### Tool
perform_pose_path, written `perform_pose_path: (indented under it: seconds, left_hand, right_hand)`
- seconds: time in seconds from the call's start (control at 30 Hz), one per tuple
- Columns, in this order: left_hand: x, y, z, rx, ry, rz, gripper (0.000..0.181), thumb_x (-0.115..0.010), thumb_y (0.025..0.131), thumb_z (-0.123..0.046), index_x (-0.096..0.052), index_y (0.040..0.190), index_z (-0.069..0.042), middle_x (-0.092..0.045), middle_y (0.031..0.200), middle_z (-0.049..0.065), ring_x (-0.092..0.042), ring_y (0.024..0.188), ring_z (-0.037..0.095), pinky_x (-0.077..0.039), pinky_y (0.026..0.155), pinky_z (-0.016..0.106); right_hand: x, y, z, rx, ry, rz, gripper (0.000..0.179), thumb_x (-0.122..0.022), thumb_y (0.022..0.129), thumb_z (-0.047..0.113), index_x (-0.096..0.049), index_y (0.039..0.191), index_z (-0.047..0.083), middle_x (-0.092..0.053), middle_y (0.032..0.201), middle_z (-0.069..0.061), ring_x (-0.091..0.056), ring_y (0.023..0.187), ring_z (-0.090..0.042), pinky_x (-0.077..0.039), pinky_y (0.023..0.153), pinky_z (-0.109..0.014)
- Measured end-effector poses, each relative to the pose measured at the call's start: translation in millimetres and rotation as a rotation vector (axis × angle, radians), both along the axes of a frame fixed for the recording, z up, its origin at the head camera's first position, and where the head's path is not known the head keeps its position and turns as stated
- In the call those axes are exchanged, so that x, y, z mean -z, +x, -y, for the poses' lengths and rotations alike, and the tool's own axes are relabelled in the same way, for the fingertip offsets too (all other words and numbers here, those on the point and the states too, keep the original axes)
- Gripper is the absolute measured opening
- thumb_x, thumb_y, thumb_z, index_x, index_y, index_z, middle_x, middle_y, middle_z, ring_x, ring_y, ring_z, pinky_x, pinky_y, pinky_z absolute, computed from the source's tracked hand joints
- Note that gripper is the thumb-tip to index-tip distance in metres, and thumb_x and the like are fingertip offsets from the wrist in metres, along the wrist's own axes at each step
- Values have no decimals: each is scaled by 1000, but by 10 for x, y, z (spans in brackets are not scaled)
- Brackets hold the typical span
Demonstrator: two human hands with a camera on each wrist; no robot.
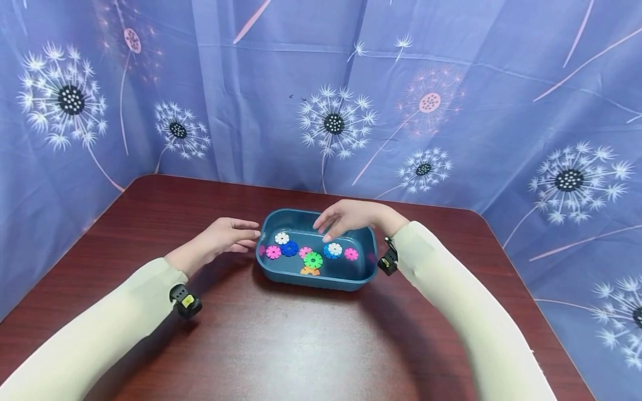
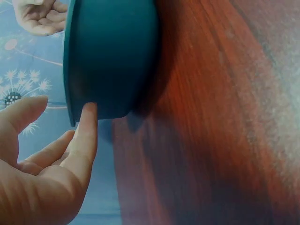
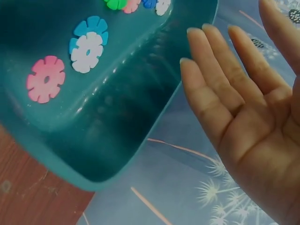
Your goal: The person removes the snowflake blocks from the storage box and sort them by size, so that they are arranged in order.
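A dark teal plastic bin [image 1: 311, 281] stands on the table, holding several flat, notched snowflake-shaped discs. Among them are a green disc [image 1: 313, 260], a dark blue disc [image 1: 289, 248], an orange disc [image 1: 310, 271] and a pink disc [image 3: 46, 79]. A white disc [image 3: 86, 52] overlaps a light blue disc [image 3: 94, 26]. My left hand [image 1: 224, 240] is at the bin's left end, fingers extended; in the left wrist view a fingertip meets or nearly meets the outer wall. Over the far right part of the bin hovers my right hand [image 1: 351, 216], palm down, fingers relaxed, holding nothing.
The dark red wooden table [image 1: 210, 345] extends around the bin on all sides. A blue curtain [image 1: 281, 100] with dandelion prints hangs behind the table and along both sides. Each wrist carries a small black camera [image 1: 185, 301].
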State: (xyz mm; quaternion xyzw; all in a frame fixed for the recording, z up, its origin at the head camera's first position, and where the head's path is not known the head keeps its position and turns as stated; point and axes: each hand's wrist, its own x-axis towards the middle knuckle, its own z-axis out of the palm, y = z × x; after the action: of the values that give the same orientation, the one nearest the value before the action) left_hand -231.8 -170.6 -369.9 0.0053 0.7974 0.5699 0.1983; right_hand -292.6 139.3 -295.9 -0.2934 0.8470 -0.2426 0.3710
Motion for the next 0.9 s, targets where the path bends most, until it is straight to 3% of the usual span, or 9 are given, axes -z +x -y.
perform_pose_path:
  seconds: [0.27,0.53,0.67,0.9]
  left_hand:
    - [55,-17,-24,-17,5,46,56,-65,101,-21,-48,147,7,-64,135,28,-75,87,7,-63,95,36]
    - [119,-48,-42,-28,20,70,54,-67,100,-19,-52,144,7,-75,119,21,-73,77,6,-66,82,28]
    - [137,-55,-44,-45,41,89,53,-67,100,-18,-52,144,8,-76,115,17,-72,74,5,-65,78,24]
    - [125,-62,-51,-64,47,115,52,-68,99,-17,-53,142,7,-78,97,7,-70,70,6,-65,73,21]
  right_hand:
    - [140,-172,156,8,52,88,46,-67,99,16,-57,140,-1,-63,140,-20,-63,124,-24,-53,114,-40]
    - [286,-274,229,72,159,194,40,-68,98,15,-61,135,2,-66,131,-11,-63,113,-17,-55,111,-38]
    - [371,-310,244,89,186,260,35,-67,98,12,-61,131,1,-68,117,-7,-64,102,-13,-56,109,-36]
    - [510,-430,241,60,239,328,14,-71,96,13,-68,107,5,-71,98,-4,-68,92,-12,-60,102,-32]
